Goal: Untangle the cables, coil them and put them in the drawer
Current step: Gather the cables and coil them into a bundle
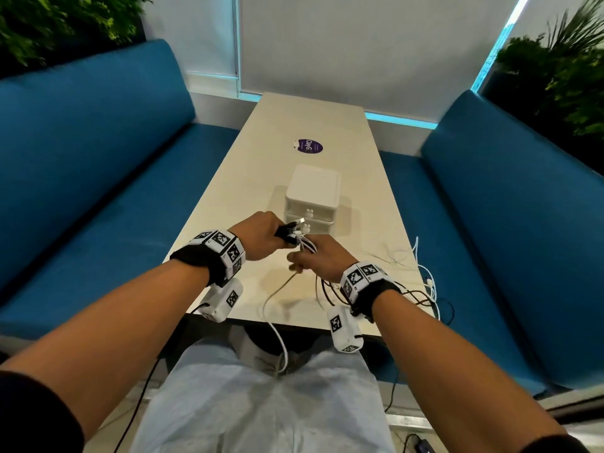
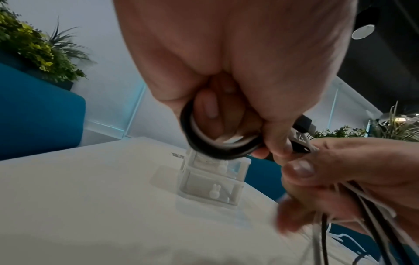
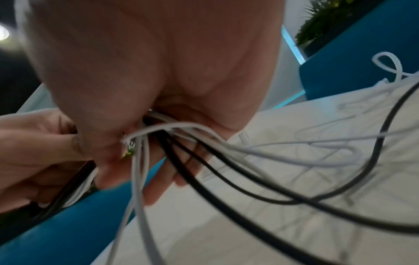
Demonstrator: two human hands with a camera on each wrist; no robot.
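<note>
My left hand (image 1: 261, 235) grips a small coil of black and white cables (image 2: 204, 143) above the table, with plug ends (image 1: 295, 223) sticking out past the knuckles. My right hand (image 1: 318, 256) is just to its right and pinches the loose black and white cable strands (image 3: 204, 157) that run out of the coil. Those strands trail in a tangle (image 1: 415, 289) over the table's near right corner. A white two-drawer box (image 1: 312, 197) with bunny knobs stands just beyond the hands, both drawers closed.
The narrow beige table (image 1: 294, 125) runs away from me between two blue benches (image 1: 98, 191). A purple round sticker (image 1: 310, 146) lies past the box. One white cable (image 1: 281, 341) hangs over the near edge onto my lap. Plants stand at both far corners.
</note>
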